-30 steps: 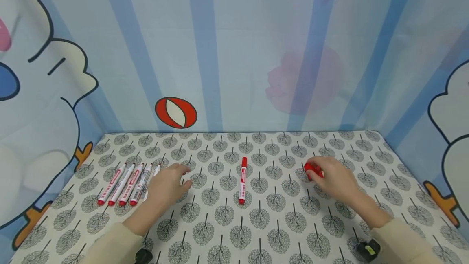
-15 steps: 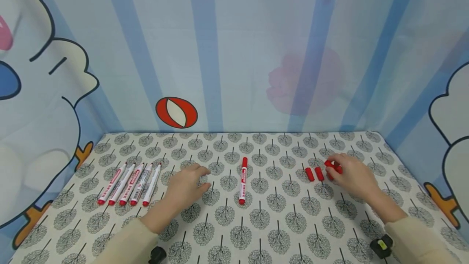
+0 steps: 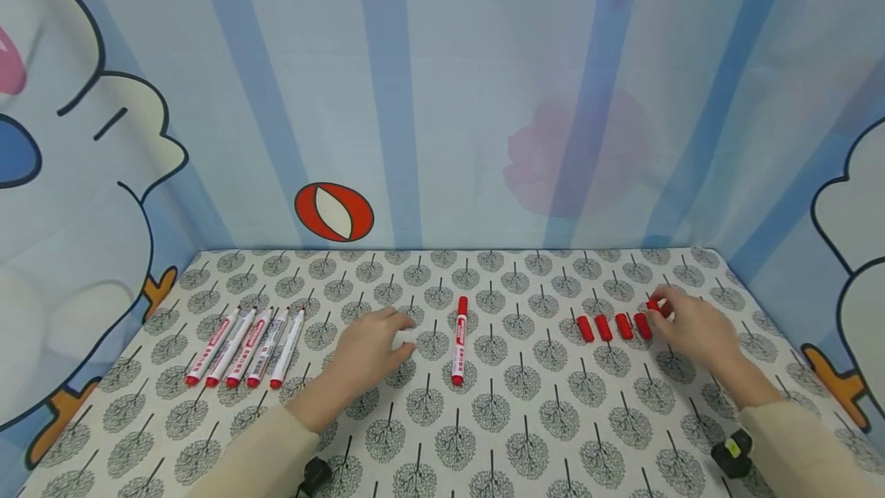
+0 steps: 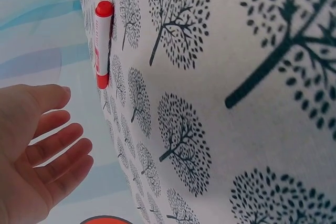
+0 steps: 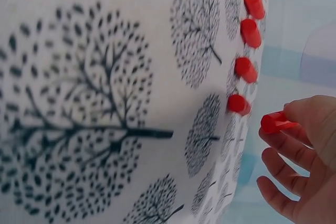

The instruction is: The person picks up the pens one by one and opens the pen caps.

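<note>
Between thumb and forefinger, my right hand [image 3: 694, 329] pinches a red marker cap [image 5: 277, 123] at the right end of a row of loose red caps [image 3: 604, 327]. In the right wrist view that cap hangs just off the row. My left hand [image 3: 369, 352] is held over the cloth with its fingers loosely bent and nothing in them. To its right lies a capped red marker [image 3: 459, 340], seen also in the left wrist view. Several uncapped markers [image 3: 242, 348] with white barrels and red ends lie side by side at the left.
A white cloth [image 3: 518, 436] printed with grey trees covers the table. Behind it hangs a blue striped curtain [image 3: 456, 98] with cartoon figures, which also closes in both sides.
My right hand has moved right, leaving caps lying in a row and keeping one. My left hand has moved right, away from the uncapped markers toward the capped one.
</note>
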Demonstrator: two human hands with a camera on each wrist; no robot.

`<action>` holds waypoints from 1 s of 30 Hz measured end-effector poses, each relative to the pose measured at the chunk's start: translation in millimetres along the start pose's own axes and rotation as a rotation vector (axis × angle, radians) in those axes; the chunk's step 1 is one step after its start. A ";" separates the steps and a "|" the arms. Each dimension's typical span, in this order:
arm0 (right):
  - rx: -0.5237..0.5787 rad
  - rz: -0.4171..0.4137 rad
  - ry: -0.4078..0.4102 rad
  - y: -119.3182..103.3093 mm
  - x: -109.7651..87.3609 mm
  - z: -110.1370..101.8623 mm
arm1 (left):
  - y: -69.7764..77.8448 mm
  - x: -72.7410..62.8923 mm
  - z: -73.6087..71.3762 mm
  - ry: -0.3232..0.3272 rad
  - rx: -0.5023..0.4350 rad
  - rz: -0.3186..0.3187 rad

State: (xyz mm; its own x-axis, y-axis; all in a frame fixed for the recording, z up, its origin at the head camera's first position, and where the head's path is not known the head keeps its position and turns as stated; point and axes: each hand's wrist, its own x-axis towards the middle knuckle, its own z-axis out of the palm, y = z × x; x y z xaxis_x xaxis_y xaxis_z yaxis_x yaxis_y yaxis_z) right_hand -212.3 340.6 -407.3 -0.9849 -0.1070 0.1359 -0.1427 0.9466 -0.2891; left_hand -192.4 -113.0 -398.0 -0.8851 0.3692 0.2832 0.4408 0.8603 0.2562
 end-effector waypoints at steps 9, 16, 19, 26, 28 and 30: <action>-0.031 0.094 -0.058 14.1 2.4 4.0 | 4.5 8.1 3.3 -0.005 0.027 0.021; -0.032 0.164 -0.135 21.5 5.7 7.2 | 10.2 14.7 6.6 -0.029 -0.006 0.033; -0.027 0.177 -0.154 22.4 6.2 8.2 | 11.8 16.7 9.3 -0.047 -0.024 0.019; -0.045 0.185 -0.150 21.4 5.8 10.3 | 16.4 17.8 10.9 -0.075 -0.028 -0.007; -0.057 0.183 -0.139 21.4 6.0 11.3 | 17.7 18.4 11.0 -0.078 -0.022 -0.006; -0.066 0.179 -0.127 21.8 6.4 12.2 | 19.2 18.7 10.9 -0.082 -0.015 -0.010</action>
State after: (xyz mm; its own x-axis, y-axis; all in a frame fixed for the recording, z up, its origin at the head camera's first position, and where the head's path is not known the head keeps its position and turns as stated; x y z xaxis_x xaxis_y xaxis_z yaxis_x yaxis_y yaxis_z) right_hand -222.9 356.8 -424.3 -0.9990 0.0309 -0.0338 0.0380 0.9713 -0.2346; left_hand -202.1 -85.7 -397.8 -0.8987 0.3882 0.2042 0.4331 0.8591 0.2726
